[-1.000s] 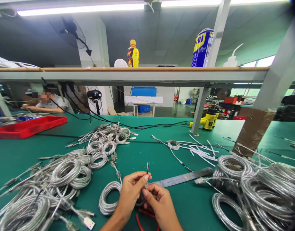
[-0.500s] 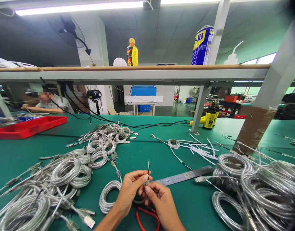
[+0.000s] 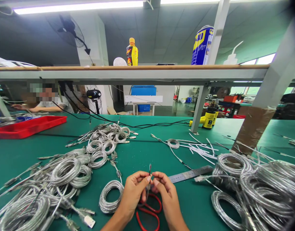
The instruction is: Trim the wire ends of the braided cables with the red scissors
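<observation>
My left hand pinches a clear-jacketed silver cable near its stripped end, where thin dark and red wires stick up. My right hand is closed at the same spot, thumb and finger pinching by the base of the wires; its exact hold is partly hidden. A coil of silver cable lies just left of my left hand. Below my hands rest the red handles of a tool, perhaps scissors, its working end hidden. To the right, a steel ruler lies partly behind my right hand.
Piles of coiled USB cables lie left and right. White tubes and a single coil lie beyond the ruler. A red tray, a yellow tool and a shelf post stand farther back. Someone sits at far left.
My right hand has shifted up and right, from the cable jacket to the base of the wires. The wire end sits slightly lower, and more of the red handles shows.
</observation>
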The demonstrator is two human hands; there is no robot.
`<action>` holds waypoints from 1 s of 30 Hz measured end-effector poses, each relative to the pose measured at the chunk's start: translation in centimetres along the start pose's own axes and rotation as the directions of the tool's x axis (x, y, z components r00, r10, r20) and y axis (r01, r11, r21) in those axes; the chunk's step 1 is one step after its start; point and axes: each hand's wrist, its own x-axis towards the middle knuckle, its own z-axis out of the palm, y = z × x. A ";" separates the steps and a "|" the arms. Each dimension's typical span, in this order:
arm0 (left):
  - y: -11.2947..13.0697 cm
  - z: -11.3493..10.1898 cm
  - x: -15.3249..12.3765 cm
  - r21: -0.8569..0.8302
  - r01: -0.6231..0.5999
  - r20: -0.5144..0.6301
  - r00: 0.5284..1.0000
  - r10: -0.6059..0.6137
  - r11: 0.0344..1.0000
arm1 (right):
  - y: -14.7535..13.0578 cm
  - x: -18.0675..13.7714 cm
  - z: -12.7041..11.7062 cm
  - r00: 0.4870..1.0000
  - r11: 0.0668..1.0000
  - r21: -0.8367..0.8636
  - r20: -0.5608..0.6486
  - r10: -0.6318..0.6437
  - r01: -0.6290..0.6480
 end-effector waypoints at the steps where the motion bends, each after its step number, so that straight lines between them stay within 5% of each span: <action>1: -0.1 0.1 -0.1 0.007 0.012 0.024 1.000 -0.012 1.000 | -0.1 0.2 -0.2 1.000 1.000 -0.026 -0.006 -0.016 0.016; 8: -0.2 0.4 -0.5 -0.021 0.123 0.073 0.990 -0.122 0.992 | -1.1 0.7 -0.4 0.989 0.952 -0.270 0.002 -0.148 0.143; 17: -0.3 0.0 -0.5 -0.108 0.169 0.083 0.984 -0.160 0.980 | 0.1 0.8 -0.1 0.994 0.991 0.084 0.002 0.109 -0.108; 20: -0.5 0.0 -0.5 -0.114 0.180 0.080 0.982 -0.171 0.977 | -0.5 0.7 -0.2 0.998 0.990 -0.127 -0.016 -0.065 0.063; 24: -0.5 0.2 -0.5 -0.116 0.192 0.062 0.981 -0.186 0.974 | -1.4 0.3 -0.5 0.950 0.853 -0.438 0.011 -0.312 0.285; 30: -0.1 0.5 -0.7 -0.039 0.143 0.042 0.989 -0.142 0.989 | -1.3 0.5 -0.6 0.979 0.910 -0.369 -0.004 -0.206 0.190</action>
